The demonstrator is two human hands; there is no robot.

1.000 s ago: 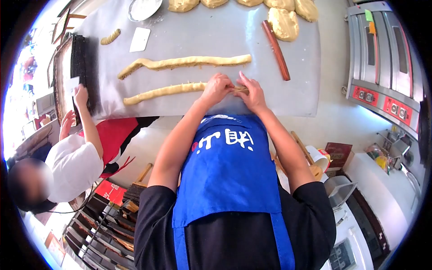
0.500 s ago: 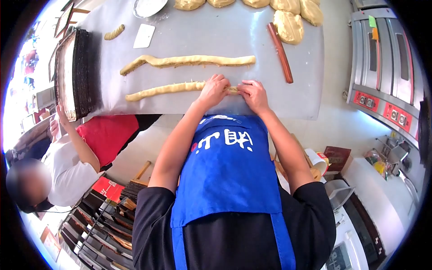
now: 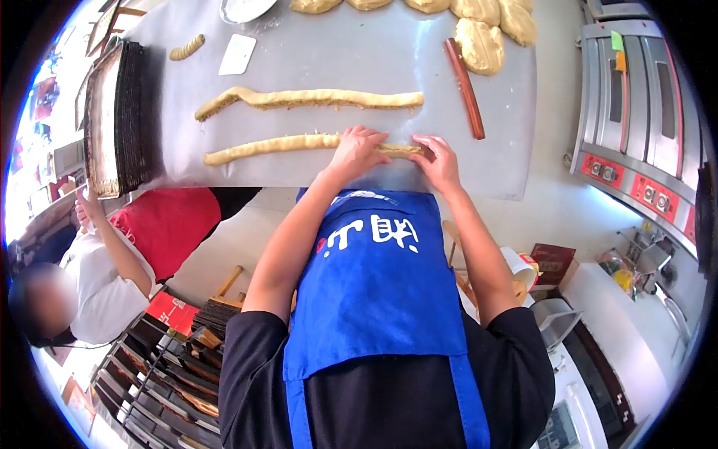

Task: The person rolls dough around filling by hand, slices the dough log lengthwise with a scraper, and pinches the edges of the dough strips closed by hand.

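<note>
A long filled dough rope (image 3: 269, 147) lies across the table near its front edge. My left hand (image 3: 360, 152) is closed over it right of its middle, fingers bent around the dough. My right hand (image 3: 440, 162) pinches its right end between thumb and fingers. Between my hands a short stretch of the rope shows, with a filling seam along it. Behind it lies a second dough rope (image 3: 321, 99), bent near its left end and touched by neither hand.
Several dough lumps (image 3: 479, 46) sit at the back, beside a reddish rolling pin (image 3: 465, 90). A white scraper (image 3: 237, 55), a flour bowl (image 3: 247, 9) and a small ridged dough piece (image 3: 187, 48) lie back left. Stacked trays (image 3: 123, 120) stand left, near another person (image 3: 112, 277).
My right hand has moved right, widening the gap between my hands and showing more of the rope's end. The other person's raised hand has shifted slightly.
</note>
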